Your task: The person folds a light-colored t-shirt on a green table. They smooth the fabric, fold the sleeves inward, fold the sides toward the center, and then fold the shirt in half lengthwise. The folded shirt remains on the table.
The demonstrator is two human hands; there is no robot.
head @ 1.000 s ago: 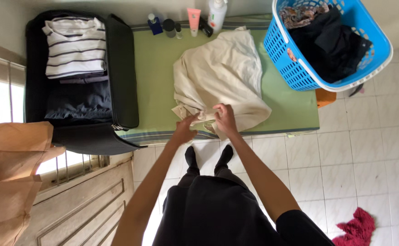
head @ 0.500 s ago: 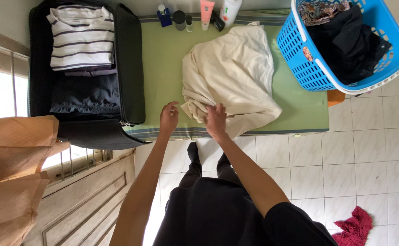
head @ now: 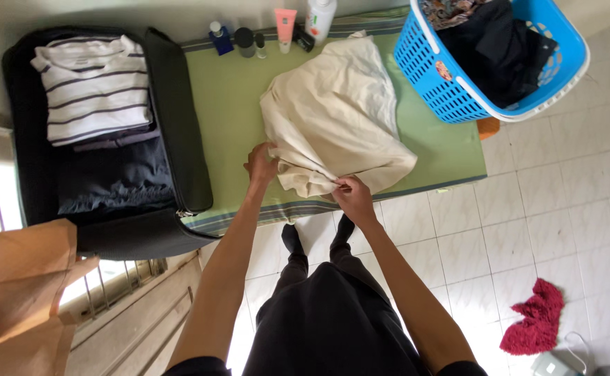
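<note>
**Cream garment gripped at its near edge on the green mat**

Cream garment (head: 333, 118) lay rumpled across the middle of the green mat (head: 232, 104), its near hem bunched close to the mat's striped front edge. The left hand (head: 260, 166) was closed on the cloth at the garment's near-left corner, fingers curled into the fabric. The right hand (head: 352, 193) pinched the lower hem a little further right, just at the mat's edge; from this angle the fingertips were partly buried in the folds, so the grip looked like a thumb-and-finger pinch, though that could not be told for certain. The two hands were near each other but apart, with a stretch of hem between them.

To the left of the mat sat an open black suitcase (head: 180, 125), touching the mat's side. Inside it a striped white top (head: 89, 87) rested folded above dark folded clothes (head: 113, 174). Along the far edge of the mat stood a row of toiletry bottles (head: 249, 40), including a pink tube (head: 285, 26) and a white bottle (head: 319, 15). A blue laundry basket (head: 430, 76) sat tilted on the mat's far-right corner, holding black clothing (head: 500, 49) and a patterned piece. On the white tiled floor (head: 528, 209), well apart from the mat, lay a red cloth (head: 536, 317). A brown paper bag (head: 19, 292) filled the lower left.
</note>
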